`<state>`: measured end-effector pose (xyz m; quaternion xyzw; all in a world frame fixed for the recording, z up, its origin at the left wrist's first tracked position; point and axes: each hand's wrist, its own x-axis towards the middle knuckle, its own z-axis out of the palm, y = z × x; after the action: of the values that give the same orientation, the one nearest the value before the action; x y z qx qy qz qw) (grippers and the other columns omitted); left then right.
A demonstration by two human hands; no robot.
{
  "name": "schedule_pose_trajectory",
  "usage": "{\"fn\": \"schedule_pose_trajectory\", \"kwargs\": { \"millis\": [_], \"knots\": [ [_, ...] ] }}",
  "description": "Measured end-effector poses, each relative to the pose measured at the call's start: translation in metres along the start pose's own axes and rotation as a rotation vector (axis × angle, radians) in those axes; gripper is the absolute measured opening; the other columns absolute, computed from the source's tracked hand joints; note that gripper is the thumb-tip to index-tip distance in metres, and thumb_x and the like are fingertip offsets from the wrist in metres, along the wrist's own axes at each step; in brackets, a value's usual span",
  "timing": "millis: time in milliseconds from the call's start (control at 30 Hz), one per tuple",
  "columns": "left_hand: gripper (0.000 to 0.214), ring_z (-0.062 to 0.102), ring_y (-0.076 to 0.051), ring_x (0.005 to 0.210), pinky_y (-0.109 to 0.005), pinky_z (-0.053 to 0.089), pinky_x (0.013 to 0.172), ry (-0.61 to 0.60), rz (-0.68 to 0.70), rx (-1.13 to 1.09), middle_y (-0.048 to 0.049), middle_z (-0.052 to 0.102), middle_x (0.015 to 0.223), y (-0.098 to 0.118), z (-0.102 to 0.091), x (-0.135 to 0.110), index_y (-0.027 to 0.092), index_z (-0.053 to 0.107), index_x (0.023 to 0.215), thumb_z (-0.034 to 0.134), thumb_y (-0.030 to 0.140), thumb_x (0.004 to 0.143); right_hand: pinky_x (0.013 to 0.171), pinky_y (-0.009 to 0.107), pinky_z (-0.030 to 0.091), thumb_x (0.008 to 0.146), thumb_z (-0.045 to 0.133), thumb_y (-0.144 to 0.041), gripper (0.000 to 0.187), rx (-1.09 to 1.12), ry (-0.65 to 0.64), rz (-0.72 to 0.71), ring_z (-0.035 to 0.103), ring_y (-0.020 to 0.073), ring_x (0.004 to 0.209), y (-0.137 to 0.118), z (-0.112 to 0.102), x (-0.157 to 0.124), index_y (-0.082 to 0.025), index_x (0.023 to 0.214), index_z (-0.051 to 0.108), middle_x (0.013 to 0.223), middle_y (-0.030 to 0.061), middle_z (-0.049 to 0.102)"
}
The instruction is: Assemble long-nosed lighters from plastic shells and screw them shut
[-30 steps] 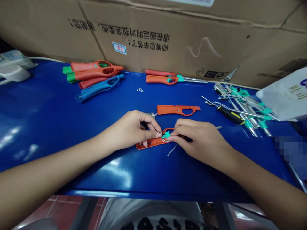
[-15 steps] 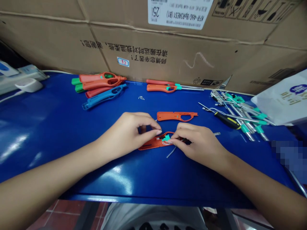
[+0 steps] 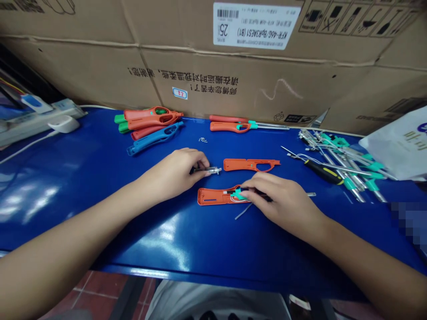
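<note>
An orange lighter half-shell point(image 3: 215, 196) lies open on the blue table point(image 3: 83, 178), with a teal trigger piece point(image 3: 239, 194) and thin wires in it. My right hand point(image 3: 278, 201) rests on its right end, fingers pinched on the teal piece and the metal tube beside it. My left hand point(image 3: 176, 171) has closed its fingertips on a small metal part point(image 3: 211, 170) lying just left of a second orange half-shell point(image 3: 251, 165).
Assembled orange and blue lighters point(image 3: 151, 124) are piled at the back left, two more point(image 3: 233, 125) at the back middle. Metal tubes with teal ends point(image 3: 347, 160) and a black-yellow screwdriver point(image 3: 323, 170) lie right. Cardboard boxes point(image 3: 233, 58) wall the back. A white bag point(image 3: 400, 146) sits far right.
My left hand left the orange shell and moved up to the small metal part. My right hand stayed on the teal piece. The camera tilted up slightly.
</note>
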<state>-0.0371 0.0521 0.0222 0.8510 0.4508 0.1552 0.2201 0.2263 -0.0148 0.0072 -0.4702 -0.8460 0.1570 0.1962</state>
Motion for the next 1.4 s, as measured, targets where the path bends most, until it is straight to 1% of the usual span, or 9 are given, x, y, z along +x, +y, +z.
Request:
{"fn": "schedule_pose_trajectory", "kwargs": {
  "millis": [67,133,233,333,500,667,967,1167,1400],
  "knots": [
    [0.023,0.066,-0.018,0.081,-0.03,0.051,0.075,-0.011,-0.047,-0.151,-0.0047,0.073,0.092,0.008,-0.004,-0.004,0.015,0.072,0.102,0.065,0.035,0.092,0.078,0.028,0.047,0.104,0.049,-0.029,0.021,0.055,-0.019,-0.071,0.067,0.0155,0.093,0.0,-0.007,-0.001,-0.021,0.111,0.068,0.106,0.0031,0.07],
    [0.026,0.068,-0.018,0.087,-0.029,0.052,0.078,-0.076,-0.048,-0.312,-0.0036,0.074,0.098,0.017,-0.006,-0.009,0.017,0.072,0.106,0.064,0.038,0.093,0.078,0.027,0.048,0.103,0.052,-0.03,0.019,0.076,-0.137,-0.168,0.066,0.0145,0.094,0.001,-0.014,-0.003,-0.024,0.114,0.066,0.112,0.0022,0.068],
    [0.021,0.068,-0.016,0.089,-0.027,0.052,0.08,-0.204,-0.034,-0.413,-0.0021,0.074,0.098,0.031,-0.003,-0.016,0.018,0.073,0.1,0.063,0.036,0.094,0.072,0.029,0.046,0.099,0.058,-0.03,0.014,-0.038,-0.279,-0.262,0.065,0.0149,0.089,0.003,-0.018,-0.006,-0.026,0.11,0.065,0.12,0.0011,0.064],
    [0.02,0.067,-0.015,0.085,-0.026,0.052,0.078,-0.314,-0.081,-0.537,-0.0013,0.074,0.093,0.037,0.003,-0.019,0.017,0.071,0.097,0.061,0.034,0.096,0.069,0.03,0.044,0.1,0.054,-0.026,0.01,-0.077,-0.302,-0.27,0.061,0.0135,0.082,0.003,-0.016,-0.007,-0.023,0.102,0.064,0.118,0.0018,0.062],
    [0.016,0.068,-0.014,0.087,-0.024,0.053,0.08,-0.323,-0.108,-0.627,-0.0017,0.075,0.096,0.035,0.01,-0.017,0.016,0.07,0.1,0.064,0.03,0.094,0.07,0.023,0.044,0.1,0.056,-0.024,0.009,0.222,-0.278,-0.104,0.058,0.0088,0.077,0.002,-0.016,-0.003,-0.022,0.097,0.064,0.104,0.0002,0.064],
    [0.018,0.068,-0.015,0.083,-0.027,0.054,0.077,-0.275,-0.098,-0.624,-0.0022,0.074,0.092,0.032,0.014,-0.015,0.016,0.071,0.098,0.067,0.033,0.092,0.052,0.02,0.037,0.098,0.059,-0.026,0.011,0.385,-0.185,0.028,0.045,0.0067,0.057,0.008,-0.015,0.001,-0.021,0.099,0.069,0.073,-0.004,0.055],
    [0.017,0.07,-0.018,0.087,-0.03,0.056,0.08,-0.238,-0.118,-0.615,-0.0038,0.075,0.095,0.032,0.016,-0.015,0.016,0.072,0.099,0.068,0.03,0.089,0.04,0.019,0.032,0.096,0.06,-0.03,0.014,0.718,-0.186,0.268,0.043,0.0053,0.044,0.003,-0.013,0.006,-0.017,0.091,0.061,0.056,-0.0079,0.048],
    [0.018,0.071,-0.018,0.086,-0.03,0.057,0.079,-0.227,-0.118,-0.616,-0.0038,0.076,0.094,0.031,0.016,-0.013,0.017,0.073,0.098,0.07,0.031,0.088,0.042,0.017,0.042,0.095,0.061,-0.024,0.009,0.791,-0.203,0.346,0.05,0.0056,0.044,0.004,-0.013,0.005,-0.017,0.089,0.06,0.056,-0.0068,0.056],
    [0.019,0.071,-0.018,0.084,-0.029,0.057,0.077,-0.232,-0.119,-0.602,-0.0039,0.077,0.093,0.032,0.016,-0.013,0.017,0.073,0.097,0.069,0.033,0.087,0.041,0.017,0.044,0.093,0.065,-0.031,0.016,0.724,-0.189,0.342,0.054,0.0064,0.046,0.004,-0.012,0.004,-0.016,0.094,0.072,0.063,-0.0026,0.061]
  ]
}}
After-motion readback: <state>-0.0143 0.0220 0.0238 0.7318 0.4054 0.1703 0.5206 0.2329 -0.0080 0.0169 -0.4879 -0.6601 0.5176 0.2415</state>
